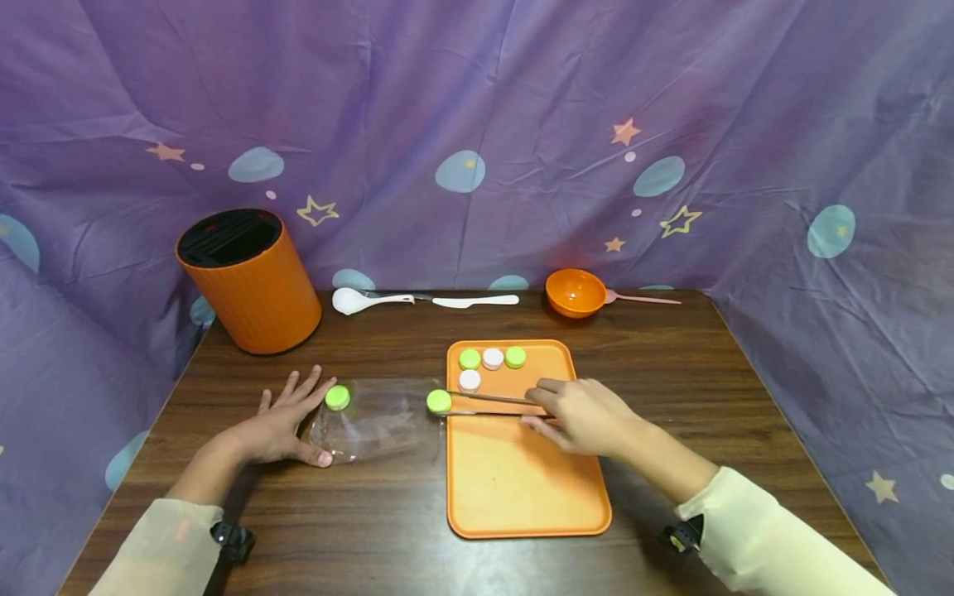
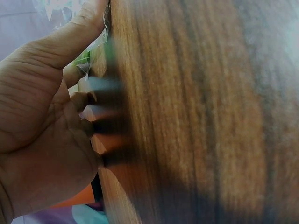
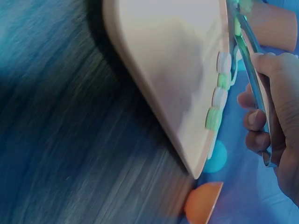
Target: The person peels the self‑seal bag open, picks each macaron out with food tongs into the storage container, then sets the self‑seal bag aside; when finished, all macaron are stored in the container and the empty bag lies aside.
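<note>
My left hand (image 1: 279,422) lies spread with straight fingers at the left end of a clear plastic bag (image 1: 387,430). Its thumb and fingertips press on that edge; crinkled plastic shows by the thumb in the left wrist view. A green bottle cap (image 1: 338,397) lies at the bag's left end. In my right hand (image 1: 589,418) I grip metal tongs (image 3: 254,84) that point left. Their tips pinch another green bottle cap (image 1: 439,401) over the bag's right end, beside the tray's left rim. The tongs cross above the orange tray (image 1: 522,497).
Green and white caps (image 1: 493,358) sit in the tray's far left part. Behind are an orange knife block (image 1: 257,290), a white ladle (image 1: 354,301), a white-handled knife (image 1: 477,302), an orange bowl (image 1: 575,294) and a pink utensil (image 1: 644,299). A purple curtain (image 1: 402,124) borders the table.
</note>
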A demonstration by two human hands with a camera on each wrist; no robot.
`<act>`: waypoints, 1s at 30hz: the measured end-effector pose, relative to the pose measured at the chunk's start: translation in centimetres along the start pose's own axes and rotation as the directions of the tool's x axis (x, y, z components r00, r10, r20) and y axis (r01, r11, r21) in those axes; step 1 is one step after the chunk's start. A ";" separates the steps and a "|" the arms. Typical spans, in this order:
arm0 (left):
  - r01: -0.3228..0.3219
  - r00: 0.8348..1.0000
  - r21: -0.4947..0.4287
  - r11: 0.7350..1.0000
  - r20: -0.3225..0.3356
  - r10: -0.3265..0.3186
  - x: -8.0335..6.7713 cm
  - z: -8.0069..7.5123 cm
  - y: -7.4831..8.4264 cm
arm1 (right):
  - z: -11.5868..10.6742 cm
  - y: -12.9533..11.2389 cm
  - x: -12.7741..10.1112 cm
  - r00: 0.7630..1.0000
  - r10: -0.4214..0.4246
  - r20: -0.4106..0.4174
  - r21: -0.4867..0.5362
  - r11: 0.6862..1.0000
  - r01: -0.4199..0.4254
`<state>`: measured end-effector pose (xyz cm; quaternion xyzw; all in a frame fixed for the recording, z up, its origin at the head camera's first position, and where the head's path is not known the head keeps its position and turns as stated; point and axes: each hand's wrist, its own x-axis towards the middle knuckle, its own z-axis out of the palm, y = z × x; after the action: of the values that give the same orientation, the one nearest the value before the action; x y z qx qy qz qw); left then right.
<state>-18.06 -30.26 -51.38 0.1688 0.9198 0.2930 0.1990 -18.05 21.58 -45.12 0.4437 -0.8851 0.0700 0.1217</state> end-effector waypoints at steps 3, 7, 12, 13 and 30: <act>0.000 1.000 0.002 1.000 -0.003 0.000 0.0 0.1 -0.1 | -0.1 0.3 -0.5 1.000 0.004 0.000 -0.004 1.000 -0.004; -0.003 1.000 0.006 1.000 -0.007 0.003 0.0 0.1 -0.2 | -0.3 0.6 -1.1 1.000 0.006 -0.010 -0.011 1.000 -0.006; -0.006 1.000 0.003 1.000 -0.006 0.006 0.0 0.1 -0.1 | -0.6 1.0 -1.8 0.999 0.029 -0.015 -0.014 0.999 -0.029; -0.007 1.000 0.001 1.000 -0.007 0.007 0.0 0.1 -0.1 | -0.7 1.1 -2.0 0.999 0.036 -0.015 -0.015 0.999 -0.036; -0.006 1.000 -0.042 0.999 0.014 0.007 0.8 0.5 -1.6 | -0.9 3.1 -4.2 0.993 0.097 -0.067 -0.025 0.995 -0.099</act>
<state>-18.88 -30.93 -52.97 0.1695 0.9116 0.3116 0.2080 -17.95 26.90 -45.44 0.3954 -0.9022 0.0779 0.1536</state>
